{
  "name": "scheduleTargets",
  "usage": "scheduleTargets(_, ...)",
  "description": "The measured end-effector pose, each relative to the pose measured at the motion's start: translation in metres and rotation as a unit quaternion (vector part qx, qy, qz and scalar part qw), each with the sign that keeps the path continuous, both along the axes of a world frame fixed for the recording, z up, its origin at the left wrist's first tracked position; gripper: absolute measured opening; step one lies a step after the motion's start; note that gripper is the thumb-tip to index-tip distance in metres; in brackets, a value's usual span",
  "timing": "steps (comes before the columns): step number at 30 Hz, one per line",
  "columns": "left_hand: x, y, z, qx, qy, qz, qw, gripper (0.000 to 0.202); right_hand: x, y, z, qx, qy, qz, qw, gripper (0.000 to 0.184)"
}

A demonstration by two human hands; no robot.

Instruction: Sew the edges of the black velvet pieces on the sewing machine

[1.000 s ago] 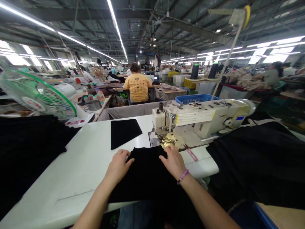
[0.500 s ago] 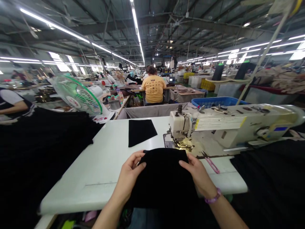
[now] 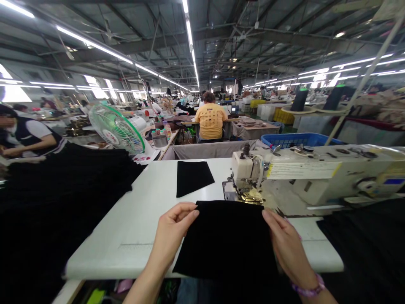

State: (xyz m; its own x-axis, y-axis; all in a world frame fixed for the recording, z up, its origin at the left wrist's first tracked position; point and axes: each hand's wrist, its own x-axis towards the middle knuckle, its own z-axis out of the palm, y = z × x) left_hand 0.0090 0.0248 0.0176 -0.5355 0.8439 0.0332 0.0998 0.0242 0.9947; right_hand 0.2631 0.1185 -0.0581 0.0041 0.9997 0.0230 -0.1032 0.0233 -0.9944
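Observation:
A black fabric piece (image 3: pixel 230 240) is stretched between my two hands over the front edge of the white sewing table (image 3: pixel 142 211). My left hand (image 3: pixel 177 221) pinches its upper left corner between thumb and fingers. At the upper right corner my right hand (image 3: pixel 284 234), with a purple bracelet at the wrist, grips the cloth the same way. Just beyond the cloth's top edge is the sewing machine's (image 3: pixel 248 169) needle area and brass-coloured guide. A second black fabric piece (image 3: pixel 193 179) lies flat on the table, left of the machine.
Black cloth is heaped at the left (image 3: pixel 63 202), and more black fabric (image 3: pixel 373 228) lies at the right. A green-rimmed fan (image 3: pixel 117 128) stands beyond the left heap. Behind the machine is a blue basket (image 3: pixel 297 138). A person in a yellow shirt (image 3: pixel 210 120) sits ahead.
My hands have moved apart, and the cloth's top edge is now wider and straighter. My right hand has shifted right, covering most of the pink-handled snips. The whole view has swung slightly left.

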Motion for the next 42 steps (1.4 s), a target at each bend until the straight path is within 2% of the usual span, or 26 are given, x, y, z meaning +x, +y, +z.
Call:
scheduleTargets(3, 0.001, 0.001, 0.005, 0.011, -0.066, -0.024, 0.997, 0.035, 0.006, 0.004, 0.005, 0.005, 0.013, 0.012, 1.000, 0.048)
scheduleTargets(5, 0.002, 0.001, 0.007, 0.024, -0.079, -0.027, 0.996, 0.035, 0.008, 0.005, 0.009, 0.014, 0.016, 0.009, 1.000, 0.045)
scheduleTargets(12, 0.005, 0.002, 0.009, 0.054, -0.071, -0.001, 0.996, 0.033, 0.008, 0.007, 0.016, 0.031, 0.046, 0.015, 0.998, 0.042)
scheduleTargets(20, 0.002, 0.001, 0.016, 0.045, 0.002, 0.031, 0.998, 0.031, 0.011, 0.011, 0.018, 0.025, 0.032, 0.004, 0.999, 0.041)
scheduleTargets(25, 0.001, 0.001, 0.016, 0.051, 0.011, 0.030, 0.998, 0.033, 0.008, 0.008, 0.029, 0.007, 0.056, 0.005, 0.998, 0.040)
scheduleTargets(30, -0.003, 0.003, 0.015, 0.066, -0.038, 0.060, 0.995, 0.043, 0.001, 0.000, 0.051, 0.035, 0.064, 0.040, 0.997, 0.031)
scheduleTargets(33, -0.006, 0.006, 0.017, 0.047, -0.069, 0.084, 0.993, 0.051, -0.003, 0.000, 0.059, 0.042, 0.071, 0.041, 0.996, 0.031)
scheduleTargets(38, -0.008, 0.003, 0.021, -0.003, -0.126, 0.093, 0.988, 0.054, -0.006, 0.002, 0.059, 0.041, 0.088, 0.049, 0.994, 0.028)
scheduleTargets(42, -0.006, 0.000, 0.023, -0.013, -0.146, 0.088, 0.985, 0.056, -0.008, 0.003, 0.053, 0.040, 0.096, 0.065, 0.992, 0.029)
